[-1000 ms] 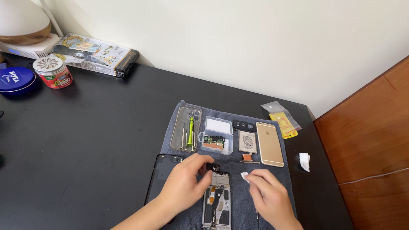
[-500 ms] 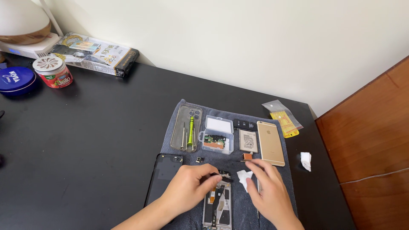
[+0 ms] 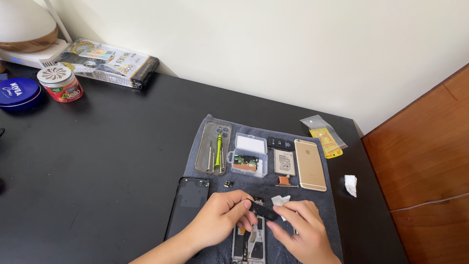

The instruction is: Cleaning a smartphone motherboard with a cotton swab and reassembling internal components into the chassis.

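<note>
Both hands are low in my view, near edge of the grey cloth mat (image 3: 273, 188) on the black surface (image 3: 107, 161). My left hand (image 3: 217, 222) and right hand (image 3: 303, 232) meet over an opened phone chassis (image 3: 249, 242). Between them is a small flat black part (image 3: 264, 211): left fingers (image 3: 244, 208) pinch its left end, right fingers (image 3: 288, 215) grip its right end. It hangs just above the chassis's far end. A scrap of white material (image 3: 281, 200) lies just beyond the right fingers.

Left of the left hand, a dark phone back panel (image 3: 188, 205) lies flat, partly off the mat. Farther back on the mat, left to right: clear phone case (image 3: 207, 139) holding a green-handled screwdriver (image 3: 218, 151), small clear plastic box (image 3: 248, 155) with a circuit board inside, a battery (image 3: 284, 162), a gold phone (image 3: 309, 164) face down.

Right of the mat: a yellow packet in a clear bag (image 3: 325, 137), and a crumpled white wipe (image 3: 351, 185). Far left: red jar (image 3: 59, 83), blue tin (image 3: 18, 93).
</note>
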